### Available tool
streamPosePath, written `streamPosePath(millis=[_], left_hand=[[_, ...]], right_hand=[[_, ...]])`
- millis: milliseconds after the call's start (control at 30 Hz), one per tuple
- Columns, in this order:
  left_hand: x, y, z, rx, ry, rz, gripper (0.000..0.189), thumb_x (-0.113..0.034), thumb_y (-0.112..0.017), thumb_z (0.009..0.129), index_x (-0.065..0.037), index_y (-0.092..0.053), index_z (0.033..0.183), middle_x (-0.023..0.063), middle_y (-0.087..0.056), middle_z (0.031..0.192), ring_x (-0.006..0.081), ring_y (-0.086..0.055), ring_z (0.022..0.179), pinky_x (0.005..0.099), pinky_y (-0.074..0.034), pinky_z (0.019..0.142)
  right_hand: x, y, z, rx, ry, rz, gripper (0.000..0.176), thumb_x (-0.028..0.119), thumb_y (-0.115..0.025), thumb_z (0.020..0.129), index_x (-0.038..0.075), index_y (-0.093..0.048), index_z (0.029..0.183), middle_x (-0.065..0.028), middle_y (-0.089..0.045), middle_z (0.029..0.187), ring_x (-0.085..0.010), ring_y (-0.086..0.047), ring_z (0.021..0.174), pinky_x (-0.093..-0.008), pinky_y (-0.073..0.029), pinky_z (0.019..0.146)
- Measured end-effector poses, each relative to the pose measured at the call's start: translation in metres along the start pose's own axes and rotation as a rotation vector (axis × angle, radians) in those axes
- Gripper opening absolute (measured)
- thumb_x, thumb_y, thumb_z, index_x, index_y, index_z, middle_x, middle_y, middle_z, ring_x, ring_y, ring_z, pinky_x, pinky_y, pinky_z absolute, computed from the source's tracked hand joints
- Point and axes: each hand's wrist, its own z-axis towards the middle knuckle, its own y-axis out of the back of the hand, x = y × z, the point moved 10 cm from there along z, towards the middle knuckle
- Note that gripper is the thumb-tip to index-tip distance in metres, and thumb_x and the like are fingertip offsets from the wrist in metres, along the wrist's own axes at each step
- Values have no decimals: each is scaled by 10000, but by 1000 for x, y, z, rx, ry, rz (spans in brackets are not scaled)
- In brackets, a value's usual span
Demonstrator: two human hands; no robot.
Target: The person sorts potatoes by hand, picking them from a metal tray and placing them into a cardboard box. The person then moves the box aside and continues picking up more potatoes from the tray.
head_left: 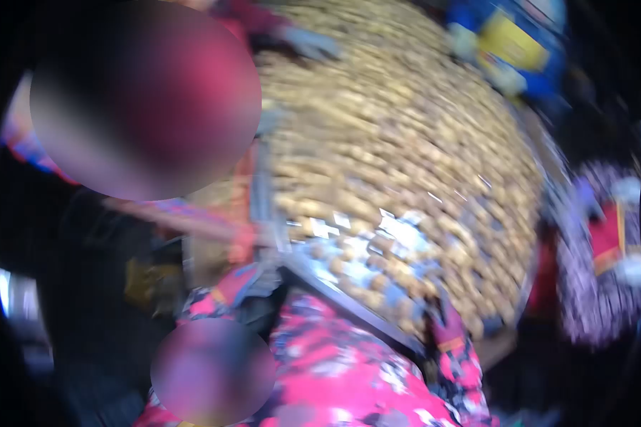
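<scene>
Tan pieces [399, 121] — lying heaped over metal tabletop [349, 306], spread running upper left to lower right; single pieces blurring, direction untellable. Co-worker's pink sleeve [335, 370] covering near rim. Own hands falling outside view — grip untellable.

Heaped on the table [349, 309], small lumps [406, 128]; at its near rim a person [335, 370], beyond it a gloved hand [310, 43].
</scene>
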Motion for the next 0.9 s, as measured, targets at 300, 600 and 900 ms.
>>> streamPosePath(millis=[300, 600, 900], left_hand=[[-70, -247, 87, 203, -277, 1776, 849, -484, -703, 810, -103, -419, 1513, 281, -261, 1589, 576, -165, 1452, 586, -170, 1203], [-38, -374, 93, 723, -782, 1359, 577, -198, -685, 834, -156, -582, 1401, 175, -454, 1514, 422, -376, 1419, 547, -263, 1184], [-88, -181, 115, -258, -710, 1688, 651, -221, -649, 892, -74, -449, 1495, 235, -412, 1533, 424, -383, 1407, 511, -279, 1182]], right_hand=[[-115, 169, -186, -696, -567, -368, 864, 339, -754, 840, 18, -335, 1525, -265, -400, 1520, -447, -418, 1375, -495, -359, 1137], [-94, 80, -122, -455, -382, -557, 706, 348, -742, 826, 73, -505, 1431, -299, -430, 1474, -489, -409, 1355, -556, -356, 1117], [-107, 88, -193, -452, -679, -520, 742, 412, -721, 825, 68, -488, 1439, -268, -414, 1498, -464, -379, 1385, -573, -323, 1131]])
